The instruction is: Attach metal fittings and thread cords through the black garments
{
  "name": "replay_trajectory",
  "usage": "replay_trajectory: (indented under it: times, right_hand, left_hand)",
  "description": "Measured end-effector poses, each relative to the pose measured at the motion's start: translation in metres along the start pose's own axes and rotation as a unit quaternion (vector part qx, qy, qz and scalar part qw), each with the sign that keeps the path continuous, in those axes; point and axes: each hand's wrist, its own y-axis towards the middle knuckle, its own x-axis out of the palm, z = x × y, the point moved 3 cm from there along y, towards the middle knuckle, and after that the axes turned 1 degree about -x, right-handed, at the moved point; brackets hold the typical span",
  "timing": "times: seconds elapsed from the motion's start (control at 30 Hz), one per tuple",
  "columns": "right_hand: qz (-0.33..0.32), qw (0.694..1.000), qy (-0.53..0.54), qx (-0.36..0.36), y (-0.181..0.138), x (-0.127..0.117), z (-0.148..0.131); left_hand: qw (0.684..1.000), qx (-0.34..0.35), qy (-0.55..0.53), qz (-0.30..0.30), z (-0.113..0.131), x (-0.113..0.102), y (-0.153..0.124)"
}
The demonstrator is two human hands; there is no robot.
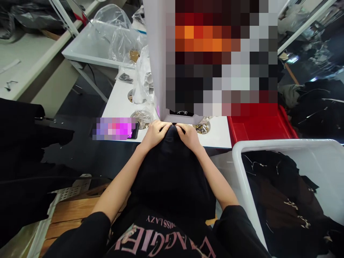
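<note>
Cloth of smooth black fabric (174, 168) stretches from the person's body to the near edge of a white worktop (220, 133), its far end below a tall white machine (157, 68). Left hand (157, 133) and right hand (189, 137), close together, pinch that end with narrowed fingers. Round holders of small metal pieces (202, 128) flank the machine; near right stands a white plastic bin (237, 152) of dark garments (290, 200).

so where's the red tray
In the head view, the red tray is on the right, beside the white table and just beyond the white tub.
</note>
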Motion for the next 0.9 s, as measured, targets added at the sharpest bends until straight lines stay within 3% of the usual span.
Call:
replay_trajectory:
  times: [0.13, 0.4, 0.67, 0.9]
  right_hand:
    - [-0.07, 0.996, 0.051, 0.013, 0.014, -0.013, 0.0]
    - [-0.157, 0.965, 0.189, 0.088, 0.027, -0.015, 0.01]
    - [-0.139, 0.94, 0.27, 0.156, 0.024, 0.0, 0.016]
    - [-0.113, 0.938, 0.299, 0.132, 0.019, 0.001, 0.015]
  left_hand:
    - [0.996, -0.047, -0.047, -0.059, -0.001, -0.005, 0.011]
    - [0.985, -0.092, -0.109, -0.1, -0.008, 0.002, 0.014]
    - [0.984, -0.123, -0.117, -0.054, -0.009, 0.006, 0.015]
    - [0.989, -0.126, -0.07, 0.019, -0.006, 0.011, 0.009]
